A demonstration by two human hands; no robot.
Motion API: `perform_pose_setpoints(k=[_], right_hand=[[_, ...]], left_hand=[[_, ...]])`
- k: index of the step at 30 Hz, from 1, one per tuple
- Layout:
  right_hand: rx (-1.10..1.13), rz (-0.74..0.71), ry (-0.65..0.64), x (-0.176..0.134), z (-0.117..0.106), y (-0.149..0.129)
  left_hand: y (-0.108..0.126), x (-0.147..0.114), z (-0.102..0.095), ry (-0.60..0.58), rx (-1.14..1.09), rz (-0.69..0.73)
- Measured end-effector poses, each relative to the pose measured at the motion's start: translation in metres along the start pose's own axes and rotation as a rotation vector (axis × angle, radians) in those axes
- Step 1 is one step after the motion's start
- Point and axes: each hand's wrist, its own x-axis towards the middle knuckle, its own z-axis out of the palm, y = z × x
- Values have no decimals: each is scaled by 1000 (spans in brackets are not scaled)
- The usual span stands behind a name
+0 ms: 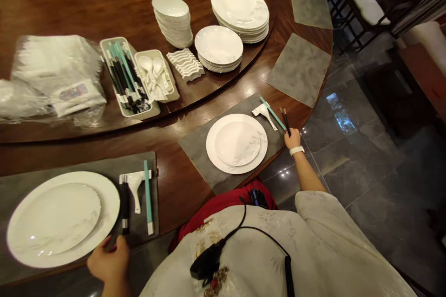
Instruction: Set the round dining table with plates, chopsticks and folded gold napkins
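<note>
In the head view, the right hand [292, 139] is at the edge of the dark wood bench [170, 160], its grip pinching black chopsticks [285, 119], tips up. Beside them, turquoise chopsticks [272, 113] run from a white spoon rest [258, 110] to the fingers; whether these are pinched too, I cannot tell. A white spoon [271, 119] lies on the rest, right of a small plate [237, 144] set on a larger plate [213, 151].

The left hand [109, 260] is at the near edge, its grip slightly spread, just beside the lower end of another black pair [125, 204]; contact is unclear. That pair lies between a second large plate [110, 195] and a second spoon [135, 195]. On the turntable [114, 9] are stacked bowls [173, 23] and a chopstick tray [153, 112].
</note>
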Motion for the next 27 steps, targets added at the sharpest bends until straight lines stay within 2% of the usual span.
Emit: perform_pose_setpoints(k=[2,4,9,14,19,24,27], right_hand=[[-2,-80,-92,-2,5,-25],[-11,-102,-150,-4,14,-47],[-4,-67,-151,0,33,-73],[-9,-43,-128,8,36,-72],[-94,-42,-148,-2,24,-68],[-137,99,-166,-22,18,-50],[-56,83,-199,-25,23,-36]], left_hand=[[4,-2,0,32,1,-39],[6,-3,1,49,0,-44],[1,-4,4,75,-9,-14],[-7,-3,6,62,2,-25],[-8,-3,5,63,7,-7],[-5,1,5,55,8,-14],[-6,6,8,41,-12,-24]])
